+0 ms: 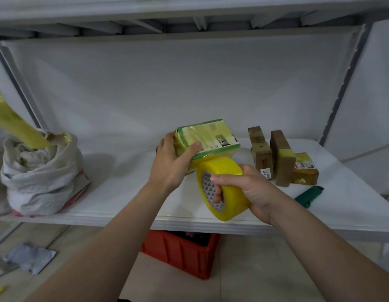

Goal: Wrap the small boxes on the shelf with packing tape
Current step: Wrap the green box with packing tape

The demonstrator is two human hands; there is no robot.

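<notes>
Head view, left grip (169,164) clasping glossy tape-wrapped box (207,138), right grip (253,188) curled round smooth yellow tape roll (232,198)

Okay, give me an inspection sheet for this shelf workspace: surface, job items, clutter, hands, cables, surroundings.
Surface: white shelf board, bare between the sack and the boxes.
Job's things: green-edged box, glossy with tape, tilted; tape roll against its lower edge; three brown boxes at right, some with yellow tape bands.
Clutter: white sack at left, a yellow-taped bundle sticking out of it; green tool near the brown boxes.
Hands: left hand grips the green-edged box; right hand holds the tape roll, fingers through its core.
Cables: nothing seen.
Surroundings: red crate under the shelf; grey wrapper on the floor.
</notes>
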